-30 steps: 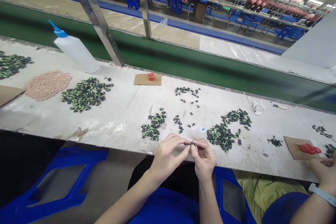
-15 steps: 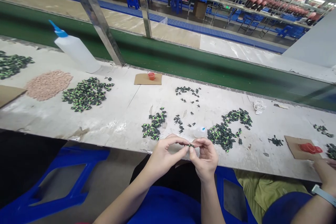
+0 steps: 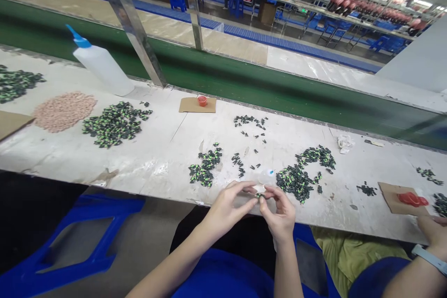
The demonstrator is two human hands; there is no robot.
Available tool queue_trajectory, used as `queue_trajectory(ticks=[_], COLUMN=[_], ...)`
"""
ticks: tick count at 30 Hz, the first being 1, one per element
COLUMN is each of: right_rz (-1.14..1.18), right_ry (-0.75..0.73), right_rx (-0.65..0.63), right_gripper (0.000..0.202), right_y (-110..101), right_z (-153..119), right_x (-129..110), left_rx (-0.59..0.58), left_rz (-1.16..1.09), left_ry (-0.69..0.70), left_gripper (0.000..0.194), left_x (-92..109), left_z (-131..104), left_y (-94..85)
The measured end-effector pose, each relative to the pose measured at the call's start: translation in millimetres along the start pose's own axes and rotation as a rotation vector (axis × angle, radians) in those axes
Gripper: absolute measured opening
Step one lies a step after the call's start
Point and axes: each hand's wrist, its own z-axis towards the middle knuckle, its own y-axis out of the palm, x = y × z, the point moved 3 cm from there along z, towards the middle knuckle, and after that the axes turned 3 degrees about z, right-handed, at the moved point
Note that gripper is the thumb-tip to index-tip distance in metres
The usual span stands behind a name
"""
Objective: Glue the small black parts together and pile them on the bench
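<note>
At the table's near edge, my left hand and my right hand meet at the fingertips. Thumbs and index fingers of both pinch one small black-and-green part; its details are too small to make out. Just beyond my fingers lies a small whitish bottle with a blue tip, partly hidden by them. A pile of black-and-green parts is to the right of my hands, and a smaller heap lies to the left. Between them are loose small black pieces, with more black pieces farther back.
A large white squeeze bottle stands at the back left, near a pinkish pile and another black-and-green pile. A red cup sits on cardboard. At far right, a co-worker's hand is beside red containers.
Both my hands have shifted slightly to the right with the small part between them. My fingertips have parted a little above it. The piles look the same.
</note>
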Motion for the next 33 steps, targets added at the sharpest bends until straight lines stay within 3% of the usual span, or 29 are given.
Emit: queue_trajectory(ticks=[3,7,11,14,19,24,29,33], right_rz=[-0.26,-0.54,-0.56,-0.559,-0.492,-0.094,0.177,0.316], right_ry=[-0.016,-0.105,-0.166,-0.136,-0.089,0.123,0.262,0.292], right_rx=[0.134,0.325,0.205,0.112,0.075,0.005,0.148,0.243], right_gripper=[0.012,0.017,0.029,0.038,0.026,0.025,0.03,0.031], right_y=[-27.9,-49.8,-31.6,-10.7,5.1,6.9,-1.8,-8.7], right_z=[6.5,15.6,19.3,19.9,22.9,18.7,9.8,8.2], right_x=[9.6,13.4,15.1,20.9,24.4,18.2,22.6,29.2], left_rx=[0.04,0.304,0.453,0.427,0.39,0.255,-0.018,0.02], left_rz=[0.181,0.564,0.82,0.91,0.923,0.75,0.592,0.621], left_ry=[0.039,0.022,-0.063,-0.074,-0.017,0.112,0.139,0.11], left_gripper=[0.041,0.02,0.012,0.01,0.015,0.019,0.013,0.006], left_x=[-12.0,-27.2,-36.2,-42.2,-46.7,-36.8,-31.9,-34.9], left_z=[4.1,10.0,14.8,19.5,25.3,25.1,19.9,15.4], left_y=[-11.3,-45.6,-67.7,-70.5,-72.6,-60.1,-23.8,-17.9])
